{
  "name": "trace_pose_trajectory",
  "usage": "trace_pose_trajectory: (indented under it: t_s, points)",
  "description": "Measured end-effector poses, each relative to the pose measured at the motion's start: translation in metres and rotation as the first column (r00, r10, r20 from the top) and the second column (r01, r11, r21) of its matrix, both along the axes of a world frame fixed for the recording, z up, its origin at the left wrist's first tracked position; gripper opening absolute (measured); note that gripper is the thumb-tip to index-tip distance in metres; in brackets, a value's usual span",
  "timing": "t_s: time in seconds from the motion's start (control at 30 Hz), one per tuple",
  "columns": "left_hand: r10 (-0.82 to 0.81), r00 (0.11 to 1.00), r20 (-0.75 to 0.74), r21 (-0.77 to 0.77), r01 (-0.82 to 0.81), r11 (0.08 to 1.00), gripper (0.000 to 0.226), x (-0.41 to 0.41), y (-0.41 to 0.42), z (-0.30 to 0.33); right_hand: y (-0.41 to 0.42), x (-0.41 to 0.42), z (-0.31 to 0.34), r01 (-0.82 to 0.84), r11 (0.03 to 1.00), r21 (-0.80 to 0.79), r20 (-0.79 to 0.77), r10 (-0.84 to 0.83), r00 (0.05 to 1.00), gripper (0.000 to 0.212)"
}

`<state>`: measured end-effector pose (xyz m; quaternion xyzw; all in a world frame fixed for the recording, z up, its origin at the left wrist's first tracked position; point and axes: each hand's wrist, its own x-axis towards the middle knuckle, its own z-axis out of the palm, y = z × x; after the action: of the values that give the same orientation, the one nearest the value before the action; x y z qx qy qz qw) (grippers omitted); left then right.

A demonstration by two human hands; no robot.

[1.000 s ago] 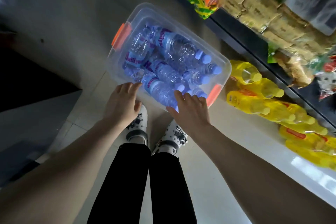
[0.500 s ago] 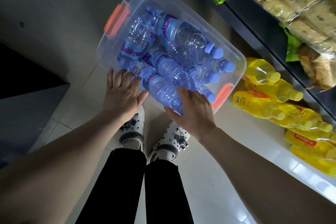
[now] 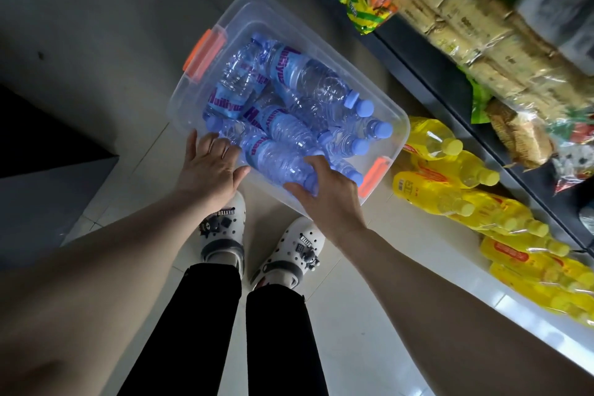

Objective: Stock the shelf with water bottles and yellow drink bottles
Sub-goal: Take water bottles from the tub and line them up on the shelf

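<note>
So the clear storage bin (image 3: 379,108) with orange latches sits on the floor mid-frame, packed with water bottles (image 3: 308,74) lying flat, probably so more fit in. The right hand (image 3: 328,193) is curled around the neck end of the nearest bottle (image 3: 276,157), a decent grab point for lifting. The left hand (image 3: 209,167) lies mostly flat at the bin's near edge, fingers spread, holding nothing, likely steadying it. Yellow drink bottles (image 3: 450,199) lie along the lower right by the shelf (image 3: 427,80), within easy reach.

Water bottles (image 3: 299,74) labelled "Huiliyuan" (purple, partly hidden).
</note>
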<state>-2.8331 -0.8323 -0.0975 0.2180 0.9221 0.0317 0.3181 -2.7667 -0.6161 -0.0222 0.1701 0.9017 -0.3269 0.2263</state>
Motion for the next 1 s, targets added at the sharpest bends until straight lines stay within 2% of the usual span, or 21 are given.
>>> trace_pose_trajectory:
  t_s: [0.1, 0.2, 0.33, 0.43, 0.5, 0.6, 0.7, 0.8, 0.93, 1.0]
  points:
    - [-0.058, 0.984, 0.171, -0.002, 0.059, 0.998, 0.051, -0.02, -0.002, 0.026, -0.001, -0.023, 0.038, 0.184, 0.98, -0.075, 0.065, -0.179, 0.982, 0.046]
    - [-0.003, 0.936, 0.353, -0.018, 0.01, 1.0, 0.053, -0.039, -0.007, 0.07, 0.014, -0.048, 0.096, 0.239, 0.961, -0.139, 0.039, -0.236, 0.971, 0.044]
    - [0.015, 0.937, 0.35, -0.088, 0.017, 0.996, 0.059, -0.056, -0.012, 0.154, 0.046, -0.079, 0.205, 0.287, 0.918, -0.273, -0.012, -0.302, 0.953, 0.038]
    - [0.028, 0.947, 0.32, -0.043, -0.015, 0.999, 0.066, -0.073, -0.004, 0.24, 0.067, -0.102, 0.309, 0.267, 0.874, -0.406, -0.078, -0.325, 0.943, 0.036]
    - [0.041, 0.954, 0.297, 0.036, -0.054, 0.998, 0.07, -0.089, 0.009, 0.306, 0.076, -0.118, 0.384, 0.25, 0.858, -0.448, -0.133, -0.341, 0.931, 0.037]
    - [0.017, 0.963, 0.269, 0.256, -0.088, 0.963, 0.077, -0.114, 0.038, 0.407, 0.086, -0.14, 0.494, 0.198, 0.856, -0.477, -0.226, -0.338, 0.914, 0.041]
    - [-0.035, 0.972, 0.233, 0.499, -0.089, 0.862, 0.09, -0.137, 0.071, 0.517, 0.09, -0.155, 0.6, 0.143, 0.835, -0.531, -0.292, -0.339, 0.894, 0.038]
    - [-0.115, 0.975, 0.192, 0.656, -0.041, 0.754, 0.099, -0.156, 0.098, 0.621, 0.094, -0.161, 0.69, 0.093, 0.759, -0.644, -0.343, -0.395, 0.852, 0.032]
    - [-0.2, 0.972, 0.122, 0.767, 0.035, 0.64, 0.07, -0.163, 0.121, 0.724, 0.094, -0.167, 0.786, 0.032, 0.666, -0.745, -0.411, -0.497, 0.765, 0.017]
    - [-0.217, 0.968, 0.128, 0.805, 0.026, 0.593, 0.064, -0.161, 0.131, 0.768, 0.09, -0.168, 0.825, 0.008, 0.632, -0.775, -0.449, -0.56, 0.697, 0.015]
